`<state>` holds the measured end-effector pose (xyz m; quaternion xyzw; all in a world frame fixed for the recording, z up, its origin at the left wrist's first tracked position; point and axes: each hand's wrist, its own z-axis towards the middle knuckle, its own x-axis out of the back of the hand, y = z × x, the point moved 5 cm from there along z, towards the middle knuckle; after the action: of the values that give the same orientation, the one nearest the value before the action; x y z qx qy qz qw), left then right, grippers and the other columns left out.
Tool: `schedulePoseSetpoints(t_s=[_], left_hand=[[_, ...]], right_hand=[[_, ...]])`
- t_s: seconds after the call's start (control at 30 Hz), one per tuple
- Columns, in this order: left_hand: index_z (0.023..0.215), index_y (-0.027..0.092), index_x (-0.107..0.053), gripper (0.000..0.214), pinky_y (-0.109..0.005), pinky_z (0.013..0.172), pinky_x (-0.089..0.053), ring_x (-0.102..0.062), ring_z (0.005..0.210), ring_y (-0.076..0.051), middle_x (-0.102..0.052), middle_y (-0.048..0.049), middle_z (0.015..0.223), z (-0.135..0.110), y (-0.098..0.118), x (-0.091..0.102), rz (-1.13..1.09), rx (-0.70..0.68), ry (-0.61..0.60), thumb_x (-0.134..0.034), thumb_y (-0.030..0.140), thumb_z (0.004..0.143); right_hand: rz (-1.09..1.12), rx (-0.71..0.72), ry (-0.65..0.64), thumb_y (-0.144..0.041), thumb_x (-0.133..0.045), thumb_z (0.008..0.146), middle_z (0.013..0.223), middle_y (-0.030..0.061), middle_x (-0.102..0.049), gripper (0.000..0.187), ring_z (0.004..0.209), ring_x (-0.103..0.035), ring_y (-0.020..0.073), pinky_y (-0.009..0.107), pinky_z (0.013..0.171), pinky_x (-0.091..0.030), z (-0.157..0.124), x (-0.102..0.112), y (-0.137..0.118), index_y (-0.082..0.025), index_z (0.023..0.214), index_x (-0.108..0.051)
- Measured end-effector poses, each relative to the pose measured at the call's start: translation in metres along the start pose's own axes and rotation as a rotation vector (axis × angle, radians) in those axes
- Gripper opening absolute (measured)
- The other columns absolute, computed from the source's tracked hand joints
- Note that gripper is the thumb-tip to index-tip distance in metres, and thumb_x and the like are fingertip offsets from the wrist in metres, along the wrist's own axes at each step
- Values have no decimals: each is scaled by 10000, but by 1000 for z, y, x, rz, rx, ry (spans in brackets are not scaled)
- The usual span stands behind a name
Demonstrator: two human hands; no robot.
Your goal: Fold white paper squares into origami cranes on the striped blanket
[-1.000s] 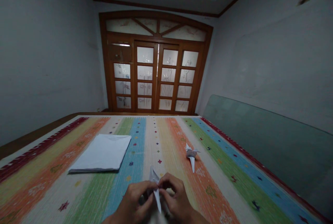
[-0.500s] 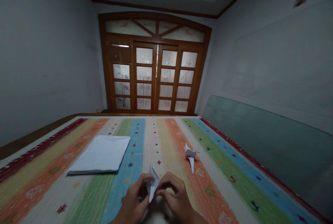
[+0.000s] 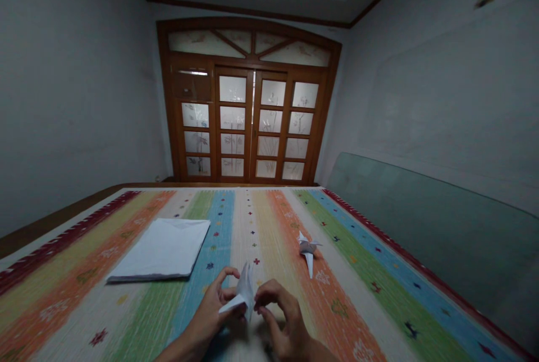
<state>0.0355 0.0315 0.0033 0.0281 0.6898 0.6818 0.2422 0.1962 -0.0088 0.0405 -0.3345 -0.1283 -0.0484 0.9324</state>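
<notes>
"One folded paper (image 3: pixel 245 290) had my attention on the head feed. It was on the near side of the paper stack (image 3: pixel 162 250), off to its right."

"What were the fingers doing?"

"The left hand (image 3: pixel 217 300) grasped it from the side toward the stack, forefinger raised, other fingertips partly hidden behind it. The right hand (image 3: pixel 281 311), on the side away from the stack, had thumb and forefinger curled at the paper's edge; I couldn't tell whether they pinched it or only brushed it."

"Anything else about?"

"A paper figure (image 3: pixel 309 248) lay well right of the stack on the striped tablecloth (image 3: pixel 143 322), touched by neither hand."

"How was the folding best handled?"

"Gently, I judged. One narrow point stuck out across the left hand, so I wanted the left fingers steadying the thicker middle, clear of that point, while the right fingertips worked one layer at a time. Such thin paper probably creased wherever it was squeezed, so a light pinch seemed wiser than a tight one."
</notes>
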Motion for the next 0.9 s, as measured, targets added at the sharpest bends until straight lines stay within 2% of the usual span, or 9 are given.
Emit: schedulePoseSetpoints(t_s=[0.13,0.27,0.37,0.47,0.6,0.73,0.9], left_hand=[[983,255,-413,612,-153,451,-404,-588,466,-109,-632,105,559,-2,4,-2,6,8,-25,-894,461,666],[927,261,-367,588,-146,444,-416,-567,438,-89,-658,92,586,-3,6,-8,10,9,-98,-876,439,691],[902,264,-349,599,-161,467,-461,-569,433,-83,-660,95,598,-4,8,-13,-5,9,-145,-884,428,688],[900,264,-348,601,-152,455,-447,-592,443,-91,-667,87,601,-5,9,-15,-4,9,-170,-887,430,692],[901,263,-351,606,-161,451,-459,-586,424,-94,-663,90,581,-6,8,-17,5,9,-175,-888,447,689],[896,259,-369,627,-173,469,-487,-594,438,-95,-672,82,602,-6,7,-17,17,14,-148,-909,473,660],[873,248,-414,625,-189,450,-496,-610,426,-115,-661,78,584,-5,8,-19,43,41,-121,-944,452,613]], right_hand=[[-27,-44,40,-66,-559,854,869,65,-698,221,782,-694,190,259,711,-569,0,1,8,-196,1020,-625],[-27,-24,-11,-63,-570,858,906,69,-728,276,776,-700,190,272,719,-570,1,-2,10,-204,1078,-658],[-27,-1,-34,-71,-570,869,863,56,-726,228,743,-685,181,263,686,-552,4,-2,7,-210,1013,-680],[-62,10,-56,-103,-586,889,809,42,-713,166,703,-662,173,255,657,-526,6,-2,7,-211,956,-693],[-113,3,-107,-168,-623,908,751,34,-686,120,679,-638,174,251,624,-483,3,-3,15,-214,877,-730],[-30,-136,-74,-176,-696,860,708,28,-699,118,671,-656,174,257,633,-478,0,-3,28,-218,782,-774],[268,-381,-45,-216,-774,767,721,20,-709,91,697,-677,176,261,626,-516,5,-8,38,-235,681,-796]])
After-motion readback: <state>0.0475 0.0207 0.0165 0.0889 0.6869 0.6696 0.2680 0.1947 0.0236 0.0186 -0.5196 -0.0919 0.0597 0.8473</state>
